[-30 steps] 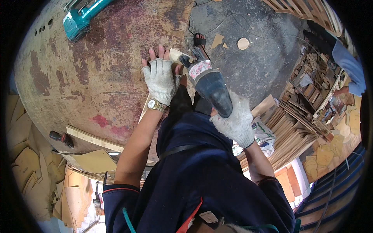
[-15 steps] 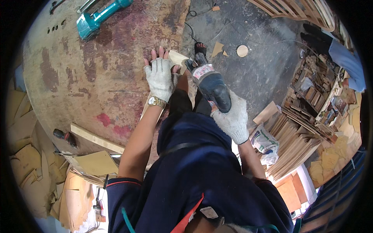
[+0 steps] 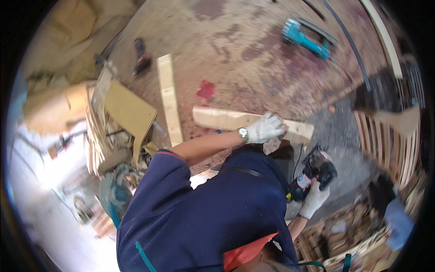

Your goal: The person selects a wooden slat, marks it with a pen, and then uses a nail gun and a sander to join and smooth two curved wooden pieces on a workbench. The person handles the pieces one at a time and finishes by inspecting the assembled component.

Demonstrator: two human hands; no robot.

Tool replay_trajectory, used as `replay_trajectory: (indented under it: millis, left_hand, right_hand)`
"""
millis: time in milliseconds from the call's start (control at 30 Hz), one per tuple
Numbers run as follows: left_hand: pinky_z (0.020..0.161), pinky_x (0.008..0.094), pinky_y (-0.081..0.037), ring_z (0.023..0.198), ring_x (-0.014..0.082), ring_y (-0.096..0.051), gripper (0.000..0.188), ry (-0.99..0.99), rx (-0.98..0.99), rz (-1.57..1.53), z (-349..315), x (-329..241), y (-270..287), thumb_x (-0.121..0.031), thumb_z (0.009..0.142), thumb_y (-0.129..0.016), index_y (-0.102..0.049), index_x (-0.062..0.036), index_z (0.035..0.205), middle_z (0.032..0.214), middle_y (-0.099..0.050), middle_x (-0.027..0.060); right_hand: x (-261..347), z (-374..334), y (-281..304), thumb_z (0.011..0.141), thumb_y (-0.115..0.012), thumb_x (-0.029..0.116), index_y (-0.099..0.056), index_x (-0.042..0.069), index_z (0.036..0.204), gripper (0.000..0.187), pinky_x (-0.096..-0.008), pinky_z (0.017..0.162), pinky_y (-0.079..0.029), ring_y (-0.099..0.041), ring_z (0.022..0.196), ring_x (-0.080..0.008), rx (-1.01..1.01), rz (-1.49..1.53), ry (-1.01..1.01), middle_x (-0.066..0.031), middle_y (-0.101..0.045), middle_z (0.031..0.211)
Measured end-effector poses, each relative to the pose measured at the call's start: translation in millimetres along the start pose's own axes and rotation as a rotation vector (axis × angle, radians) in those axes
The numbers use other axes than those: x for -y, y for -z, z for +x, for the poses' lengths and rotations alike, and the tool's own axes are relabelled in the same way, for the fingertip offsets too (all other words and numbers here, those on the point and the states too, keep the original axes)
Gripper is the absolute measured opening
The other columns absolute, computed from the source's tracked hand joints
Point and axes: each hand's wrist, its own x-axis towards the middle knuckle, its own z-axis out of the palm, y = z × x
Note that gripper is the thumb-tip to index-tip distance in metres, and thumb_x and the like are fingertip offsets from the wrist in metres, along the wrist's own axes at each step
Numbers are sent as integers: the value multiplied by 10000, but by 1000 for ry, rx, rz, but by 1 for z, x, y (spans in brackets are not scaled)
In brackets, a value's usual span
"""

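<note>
A long pale wooden board (image 3: 222, 119) with a rounded end lies along the near edge of the worn worktable (image 3: 253, 77). My left hand (image 3: 267, 128), in a white glove with bare fingertips and with a watch at the wrist, curls its fingers over the board near its right end. To the right, off the table edge, my gloved right hand (image 3: 314, 199) is closed around a dark power tool, apparently a jigsaw (image 3: 319, 170). The tool is apart from the board. Blur hides its blade, and the glove covers part of its grip.
A teal nail gun (image 3: 308, 41) lies at the far right of the table. A second wooden strip (image 3: 169, 97), a red-and-black hand tool (image 3: 142, 56) and a tan panel (image 3: 129, 109) are at the left. Slatted wooden pieces (image 3: 392, 145) and scrap wood (image 3: 333, 231) fill the right.
The view has swung round to the left. The jigsaw has come away from the board's end. My left hand has gone from lying flat to fingers curled on the board.
</note>
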Motion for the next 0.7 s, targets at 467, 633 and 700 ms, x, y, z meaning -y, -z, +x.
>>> replay_trajectory:
  millis: [467, 633, 700]
  left_hand:
    - [1105, 643, -353, 1340, 443, -494, 950, 1818, -506, 619, -198, 213, 134, -712, 812, -728, -493, -69, 1471, 1406, -538, 263]
    - [1012, 500, -487, 1226, 399, -597, 780, 1696, -361, 432, -240, 198, 149, -618, 818, -802, -588, -144, 1399, 1321, -615, 226]
    - [1003, 464, -505, 1228, 355, -623, 737, 1485, -420, 46, -233, 179, 154, -576, 879, -778, -595, -109, 1419, 1340, -650, 198]
  right_hand:
    - [19, -17, -30, 864, -697, 17, -693, -9, 946, 86, -305, 571, -443, -589, 597, -138, 150, -56, 205, -33, -658, 740]
    - [19, -22, -28, 842, -756, 50, -708, -47, 1017, 206, -353, 712, -504, -634, 759, -155, 158, -167, 173, -67, -719, 858]
    - [23, -24, -30, 845, -748, 47, -710, -43, 1017, 198, -345, 710, -503, -638, 763, -152, 157, -155, 220, -69, -723, 865]
